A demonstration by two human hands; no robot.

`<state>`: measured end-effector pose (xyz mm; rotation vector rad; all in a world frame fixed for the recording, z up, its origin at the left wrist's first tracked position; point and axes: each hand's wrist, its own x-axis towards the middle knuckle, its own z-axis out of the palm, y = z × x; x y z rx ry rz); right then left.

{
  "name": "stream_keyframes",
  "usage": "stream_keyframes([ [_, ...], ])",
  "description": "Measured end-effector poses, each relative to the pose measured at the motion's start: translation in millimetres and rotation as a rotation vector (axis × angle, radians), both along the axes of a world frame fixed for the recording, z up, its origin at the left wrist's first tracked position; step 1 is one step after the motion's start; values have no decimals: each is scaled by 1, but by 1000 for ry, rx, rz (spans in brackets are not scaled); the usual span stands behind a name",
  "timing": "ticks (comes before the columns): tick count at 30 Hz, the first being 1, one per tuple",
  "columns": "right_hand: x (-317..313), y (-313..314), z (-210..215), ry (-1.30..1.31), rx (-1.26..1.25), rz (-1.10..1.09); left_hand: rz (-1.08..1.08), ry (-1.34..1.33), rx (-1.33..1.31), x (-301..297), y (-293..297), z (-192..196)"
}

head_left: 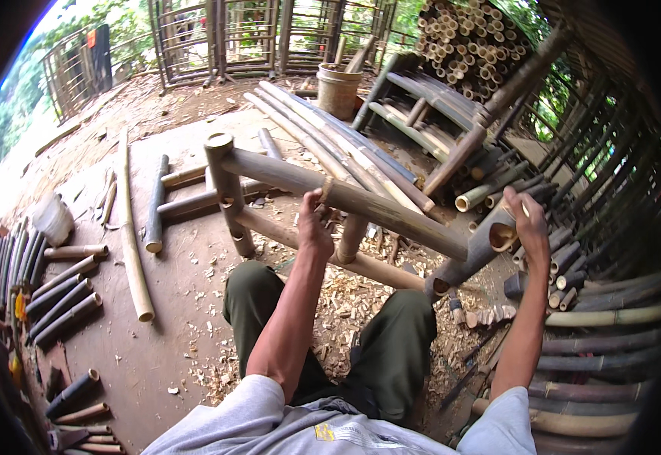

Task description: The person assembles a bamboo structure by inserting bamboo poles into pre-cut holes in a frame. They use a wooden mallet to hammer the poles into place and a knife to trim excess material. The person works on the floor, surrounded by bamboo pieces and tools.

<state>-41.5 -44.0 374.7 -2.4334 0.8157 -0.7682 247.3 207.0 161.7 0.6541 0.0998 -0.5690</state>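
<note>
Seated on a dirt floor (156, 356), knees in green trousers (391, 341) apart, a bamboo frame (346, 201) raised in front.

Left hand (314, 227) at the centre, fingers clenched around the frame's top rail, thumb side up, just beside the joint with the short middle strut (352, 236). Right hand (529, 221) at 3 o'clock, fingers wrapped over the open end of the frame's right post (473, 254); grip there partly hidden, so how tight cannot be told.

Frame tilted, held off the ground: left post (228, 193) upright at 10 o'clock, top rail sloping down toward 3 o'clock, lower rail (330, 254) running beneath it toward 4 o'clock, right post leaning between the knees and the right hand.

Wood shavings (346, 299) scattered under the frame and between the legs. Long pale poles (338, 144) lying at 12 o'clock, a bucket (338, 89) beyond them. Stacked bamboo ends (471, 45) at 1 o'clock, against a slatted wall. One long curved pole (132, 227) on the floor at 9 o'clock, a short dark piece (154, 205) just beside it. Cut lengths (61, 296) in a row at 8 o'clock, more poles (604, 356) piled at 4 o'clock. Small wooden pegs (490, 315) near the right knee. Finished bamboo racks (247, 34) standing at 11 to 12 o'clock, greenery behind.
</note>
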Motion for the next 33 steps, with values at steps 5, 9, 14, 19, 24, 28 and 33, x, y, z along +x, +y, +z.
stream_keyframes([
  [5,6,35,-2,19,-182,-93,270,297,57,33,-23,63],
  [9,9,13,-16,-196,-214,-92,211,336,7,38,-44,59],
  [14,6,29,18,-325,-354,-24,100,47,-122,88,-46,49],
  [19,-38,81,80,-597,-617,-4,-67,-194,-625,37,-4,163],
  [24,-104,110,36,-865,-1119,-70,-136,-810,-1292,-1,16,227],
  [28,-94,88,-63,-820,-492,-279,-74,-656,-1081,-37,3,210],
  [33,-47,54,-156,-808,271,-131,-155,-248,-1001,-11,-32,114],
])
